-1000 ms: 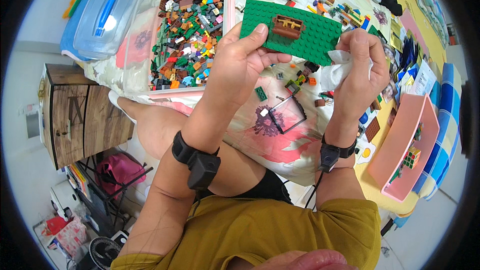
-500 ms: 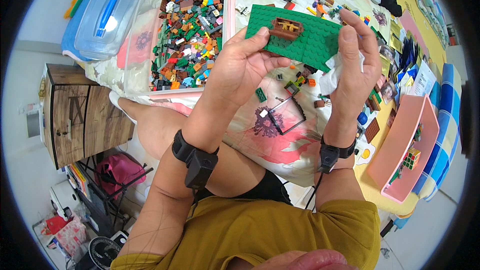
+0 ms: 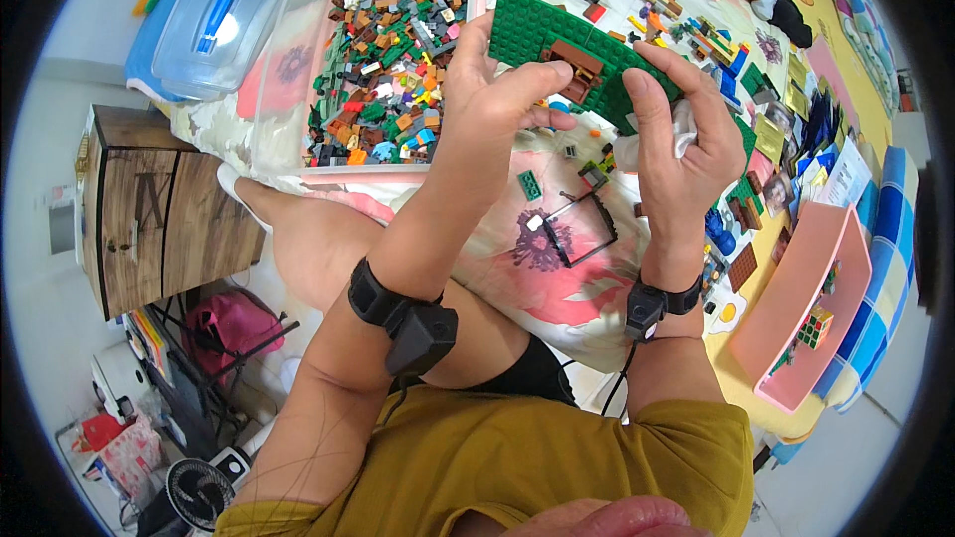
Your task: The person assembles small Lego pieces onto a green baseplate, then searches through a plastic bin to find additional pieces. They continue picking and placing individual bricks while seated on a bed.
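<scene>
Both my hands hold up a green studded toy-brick baseplate [image 3: 522, 28], tilted above the bed. A brown toy chest [image 3: 575, 60] sits on it near the middle. My left hand [image 3: 487, 94] is closed on the plate's left part, its thumb against the chest. At the plate's right edge, the fingers and thumb of my right hand [image 3: 691, 154] grip it. A crumpled white tissue [image 3: 682, 131] is tucked in the right palm, partly hidden. Below the hands lie a black toy frame [image 3: 609, 224] and a small dark green brick [image 3: 529, 185].
To the left, a clear tray [image 3: 368, 172] holds a heap of loose coloured bricks, beside a clear lidded box [image 3: 219, 25] with a blue handle. At right stands a pink bin [image 3: 786, 338] with a puzzle cube [image 3: 815, 327] in it. Loose bricks lie beyond my hands.
The baseplate has tilted and turned, so the chest is seen more from the side. My left thumb has moved from the plate's edge onto the chest. The view has shifted slightly.
</scene>
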Demonstrator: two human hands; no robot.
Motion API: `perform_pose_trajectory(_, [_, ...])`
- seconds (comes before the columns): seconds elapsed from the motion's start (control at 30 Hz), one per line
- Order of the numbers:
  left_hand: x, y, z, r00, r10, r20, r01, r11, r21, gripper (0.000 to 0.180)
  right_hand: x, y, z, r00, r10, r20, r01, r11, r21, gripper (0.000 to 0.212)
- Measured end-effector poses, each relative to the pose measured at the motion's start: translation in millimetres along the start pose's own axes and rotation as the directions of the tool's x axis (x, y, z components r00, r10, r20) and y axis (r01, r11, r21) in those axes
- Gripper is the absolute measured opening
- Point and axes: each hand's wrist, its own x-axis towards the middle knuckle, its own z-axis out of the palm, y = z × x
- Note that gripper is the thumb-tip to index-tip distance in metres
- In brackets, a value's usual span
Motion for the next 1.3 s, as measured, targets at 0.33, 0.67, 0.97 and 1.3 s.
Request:
perform_pose_trajectory(0.33, [0.7,3.9,-2.6,0.999,0.005,0.047,-0.007,0.999,0.034,0.043,-0.4,1.6,7.1,0.978,-0.208,-0.007,0.207,0.978,-0.034,0.019])
perform_pose_trajectory(0.67, [5.5,-4.8,-5.6,0.998,0.042,0.041,-0.041,0.999,-0.031,0.056,-0.1,-0.2,5.6,0.957,-0.287,0.03,0.289,0.955,-0.064,0.02])
perform_pose_trajectory(0.97, [7.2,-7.0,-10.1,0.996,0.054,0.066,-0.037,0.973,-0.227,0.082,-4.4,-5.3,11.3,0.952,-0.302,0.04,0.304,0.952,-0.038,0.022])
perform_pose_trajectory(1.3, [11.5,-7.3,-11.0,0.999,0.033,0.031,-0.028,0.991,-0.133,0.07,-4.4,-1.4,14.6,0.956,-0.293,-0.024,0.29,0.954,-0.076,0.018])
